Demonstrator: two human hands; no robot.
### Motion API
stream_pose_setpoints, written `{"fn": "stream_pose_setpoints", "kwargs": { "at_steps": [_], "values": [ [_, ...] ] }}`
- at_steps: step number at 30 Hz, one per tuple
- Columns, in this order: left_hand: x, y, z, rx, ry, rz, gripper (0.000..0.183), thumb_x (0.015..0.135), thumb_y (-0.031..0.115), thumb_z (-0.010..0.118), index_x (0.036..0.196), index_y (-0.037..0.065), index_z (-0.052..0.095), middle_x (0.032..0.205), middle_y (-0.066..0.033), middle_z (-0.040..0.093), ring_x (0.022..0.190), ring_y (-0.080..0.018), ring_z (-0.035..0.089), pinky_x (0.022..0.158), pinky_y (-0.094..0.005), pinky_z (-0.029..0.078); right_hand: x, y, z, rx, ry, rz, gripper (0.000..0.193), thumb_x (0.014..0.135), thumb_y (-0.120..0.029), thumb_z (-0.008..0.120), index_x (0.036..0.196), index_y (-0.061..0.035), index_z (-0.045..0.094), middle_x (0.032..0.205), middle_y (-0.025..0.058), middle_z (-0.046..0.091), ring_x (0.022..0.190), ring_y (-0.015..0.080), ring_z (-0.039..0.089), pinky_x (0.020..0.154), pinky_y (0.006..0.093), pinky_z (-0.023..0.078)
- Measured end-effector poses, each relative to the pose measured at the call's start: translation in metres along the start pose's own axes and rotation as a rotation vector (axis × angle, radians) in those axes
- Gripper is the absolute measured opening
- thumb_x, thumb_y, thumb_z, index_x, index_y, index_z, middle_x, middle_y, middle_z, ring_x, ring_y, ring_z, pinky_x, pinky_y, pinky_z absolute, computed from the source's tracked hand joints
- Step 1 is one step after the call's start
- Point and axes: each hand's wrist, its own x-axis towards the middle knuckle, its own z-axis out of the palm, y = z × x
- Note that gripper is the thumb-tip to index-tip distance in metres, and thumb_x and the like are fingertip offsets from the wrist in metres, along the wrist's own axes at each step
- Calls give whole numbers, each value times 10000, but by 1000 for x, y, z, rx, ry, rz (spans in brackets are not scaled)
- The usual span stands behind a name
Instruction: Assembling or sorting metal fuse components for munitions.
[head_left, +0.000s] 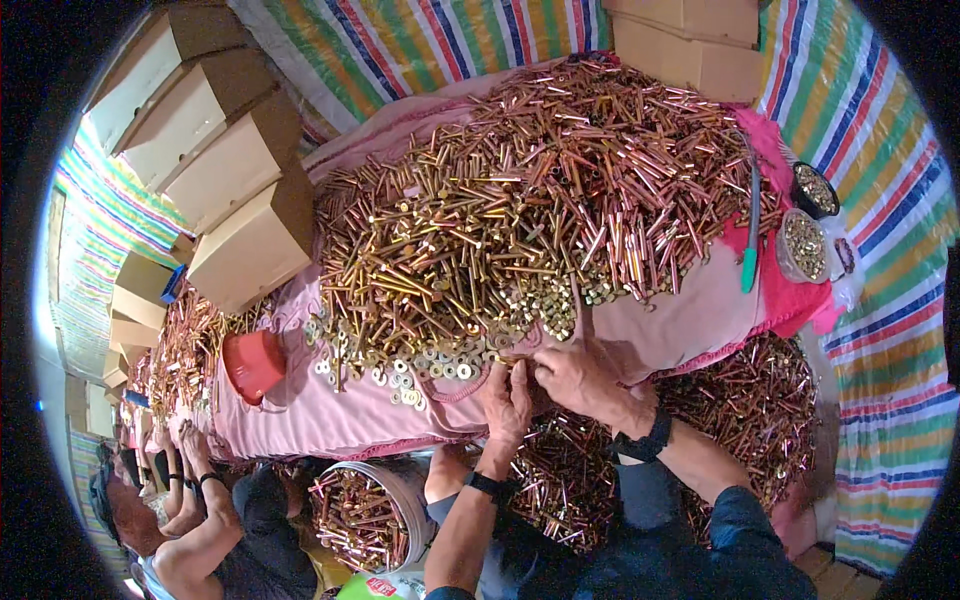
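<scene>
My left hand [508,402] is closed at the near edge of the pink cloth, its fingertips pinching what looks like a brass-coloured bolt [515,358]. My right hand [585,382] meets it from the right with fingers curled together; whatever lies in its fingertips is too small to make out. Just beyond both hands lie loose hex nuts [555,305]. Flat washers [440,365] are scattered to the left of my left hand. Behind these rises a large heap of long brass-coloured bolts [430,250], with reddish metal sleeves [630,150] farther back and right.
A red bowl [253,365] sits left on the pink cloth [330,420]. Cardboard boxes [250,250] stack at the left. Below are a white bucket [410,520] and more bolts [760,400]. Right are a green-handled tool [749,265] and a tub of nuts [802,245]. Another person [185,530] works at left.
</scene>
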Motion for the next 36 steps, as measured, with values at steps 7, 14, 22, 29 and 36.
{"fn": "stream_pose_setpoints", "kwargs": {
  "at_steps": [7,14,22,29,36],
  "values": [
    [3,-2,2,-22,104,62,159,1069,151,533,967,35,571,726,-18,544,629,-108,498,576,-282,433,22,25,-14,-46,172,211,202,958,-158,669,1003,39,673,864,176,629,764,318,642,720,437,553],
    [4,-5,6,46,102,77,125,1049,123,571,955,40,567,731,-33,569,633,-109,513,574,-275,442,29,43,-2,-94,124,72,207,946,-141,654,872,51,627,830,221,606,758,383,630,730,475,527],
    [6,-22,3,139,24,276,138,1019,66,587,1132,-2,546,943,-132,618,766,-222,596,643,-338,478,31,5,-32,434,-191,349,221,951,-101,681,1104,57,659,932,122,713,788,182,691,700,308,565],
    [2,-26,1,108,-22,288,466,1008,52,592,1452,8,456,986,-196,649,814,-303,645,694,-380,516,33,-11,-18,506,-89,193,197,947,-44,680,1132,25,685,993,84,725,874,124,690,750,262,574],
    [-1,-31,2,170,-6,244,489,1005,91,621,1459,8,458,967,-229,670,775,-332,673,671,-388,531,31,-16,-18,601,-70,253,157,945,-30,676,1093,17,691,1045,73,724,948,125,683,798,275,580]
  ]
}}
